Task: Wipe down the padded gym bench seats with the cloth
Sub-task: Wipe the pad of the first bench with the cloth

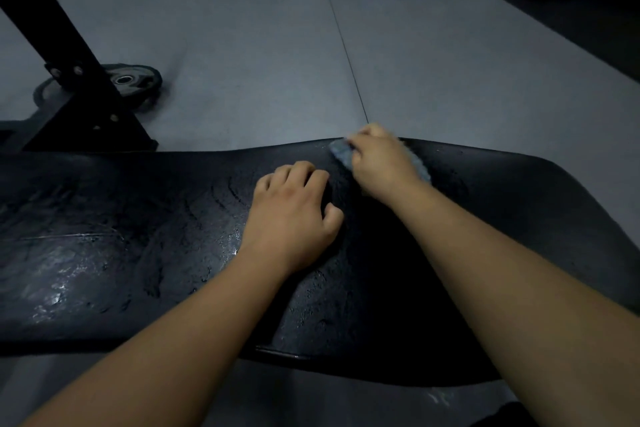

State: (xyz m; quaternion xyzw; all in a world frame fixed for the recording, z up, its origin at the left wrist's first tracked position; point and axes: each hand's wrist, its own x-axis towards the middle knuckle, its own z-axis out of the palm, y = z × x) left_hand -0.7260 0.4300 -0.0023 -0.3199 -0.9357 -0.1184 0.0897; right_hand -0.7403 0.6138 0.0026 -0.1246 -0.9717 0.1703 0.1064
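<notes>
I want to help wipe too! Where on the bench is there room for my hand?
The long left stretch of the bench pad, left of the left hand, is bare. So is the rounded right end, past the right hand and cloth. The middle is crowded: both hands sit close together there, and the forearms cross the near edge.

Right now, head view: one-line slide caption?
Right hand holds grey-blue cloth at far edge of black padded bench seat; left hand rests on it.

Right hand (pixel 377 158) grips cloth (pixel 341 153) at bench pad (pixel 138 236) far edge — left hand (pixel 294 215) rests on pad.
</notes>
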